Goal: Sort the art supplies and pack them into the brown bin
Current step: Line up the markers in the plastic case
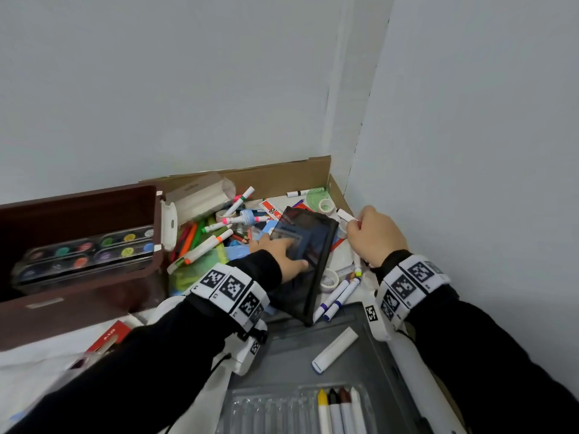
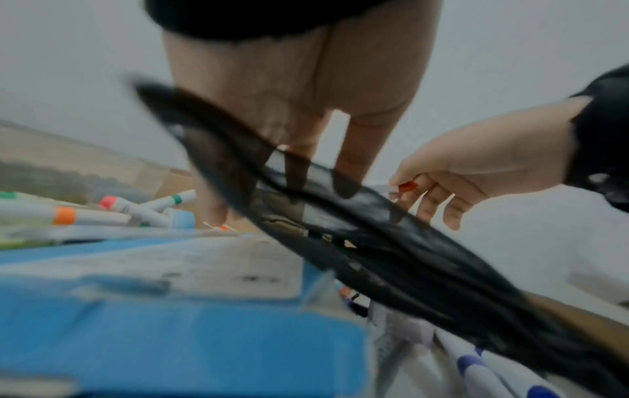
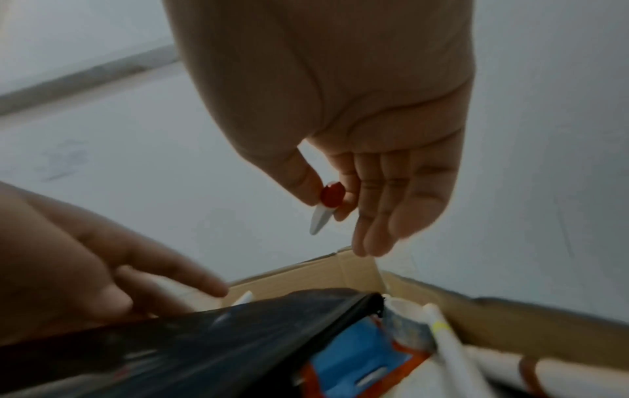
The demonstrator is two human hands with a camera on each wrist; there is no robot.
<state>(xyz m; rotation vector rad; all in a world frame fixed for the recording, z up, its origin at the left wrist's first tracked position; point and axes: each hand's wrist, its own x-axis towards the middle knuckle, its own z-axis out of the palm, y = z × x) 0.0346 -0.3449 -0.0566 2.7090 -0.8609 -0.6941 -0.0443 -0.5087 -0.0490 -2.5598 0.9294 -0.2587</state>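
The brown bin (image 1: 78,277) stands at the left holding only a paint palette set (image 1: 91,252); judged from this, packing has barely begun. The cardboard tray (image 1: 275,175) beside it is heaped with loose markers (image 1: 206,245), tape rolls and cards, all unsorted. The left hand (image 1: 282,255) grips a black mesh pouch (image 1: 307,255) lying over the heap, while the right hand (image 1: 374,236) pinches a small red-ended white marker (image 3: 325,207) above the tray's right corner.
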